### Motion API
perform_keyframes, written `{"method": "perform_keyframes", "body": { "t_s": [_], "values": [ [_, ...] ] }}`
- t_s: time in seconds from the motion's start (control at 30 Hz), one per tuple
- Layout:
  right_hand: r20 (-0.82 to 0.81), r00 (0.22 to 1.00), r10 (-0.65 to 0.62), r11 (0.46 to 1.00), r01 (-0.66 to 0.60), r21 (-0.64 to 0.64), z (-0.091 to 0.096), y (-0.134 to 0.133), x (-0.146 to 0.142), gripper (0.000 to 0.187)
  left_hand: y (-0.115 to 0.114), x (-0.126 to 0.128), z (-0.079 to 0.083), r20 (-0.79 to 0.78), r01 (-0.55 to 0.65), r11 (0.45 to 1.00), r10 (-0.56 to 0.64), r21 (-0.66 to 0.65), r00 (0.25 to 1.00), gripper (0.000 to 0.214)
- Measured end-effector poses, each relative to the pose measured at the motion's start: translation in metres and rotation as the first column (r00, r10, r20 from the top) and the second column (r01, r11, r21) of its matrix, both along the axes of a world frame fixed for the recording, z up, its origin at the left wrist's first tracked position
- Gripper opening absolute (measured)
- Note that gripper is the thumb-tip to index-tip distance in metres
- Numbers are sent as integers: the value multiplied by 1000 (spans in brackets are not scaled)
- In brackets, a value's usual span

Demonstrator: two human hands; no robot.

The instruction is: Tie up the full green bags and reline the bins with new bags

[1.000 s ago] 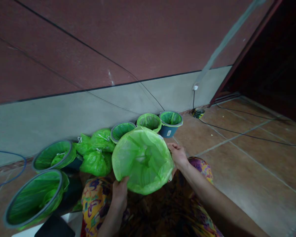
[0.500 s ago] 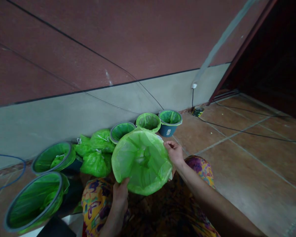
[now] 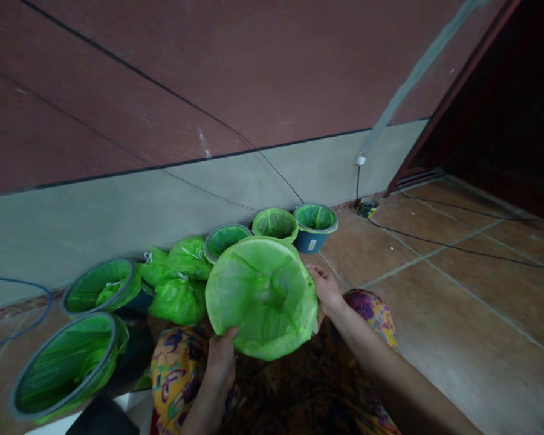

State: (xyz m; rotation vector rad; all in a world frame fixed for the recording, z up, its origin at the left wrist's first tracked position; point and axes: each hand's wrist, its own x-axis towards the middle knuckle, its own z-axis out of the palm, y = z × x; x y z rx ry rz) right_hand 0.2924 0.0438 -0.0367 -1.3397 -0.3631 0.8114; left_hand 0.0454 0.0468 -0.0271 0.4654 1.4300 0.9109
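On my lap I hold a small bin lined with a green plastic bag (image 3: pixel 263 296), its mouth tilted up toward me. My left hand (image 3: pixel 221 361) grips the near lower rim, fingers curled on the bag's folded edge. At the right side of the rim my right hand (image 3: pixel 327 289) presses against the liner; its fingers lie along the edge. The bin's body is hidden under the bag.
Against the grey wall base stands a row of bag-lined bins (image 3: pixel 314 222), (image 3: pixel 274 224), (image 3: pixel 223 240), (image 3: pixel 100 289), (image 3: pixel 68 362). Tied green bags (image 3: pixel 178 284) lie between them. Cables (image 3: pixel 457 249) cross the brown tiled floor on the right. A dark doorway (image 3: pixel 503 121) opens at far right.
The bag's far edge, which stood loose and raised, now lies stretched flat over the bin's rim. My right hand has slid down along the right side of the rim.
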Motion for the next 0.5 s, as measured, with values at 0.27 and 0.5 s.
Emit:
{"method": "perform_keyframes", "body": {
  "t_s": [0.27,0.5],
  "values": [
    [609,787,-104,992,125,9,40,0,35,35,1,-3,-7,-66,61,997,-57,51,996,22],
    [679,324,659,735,-467,-491,55,-4,-28,12,4,-3,-25,-217,141,974,-101,177,971,24]
  ]
}}
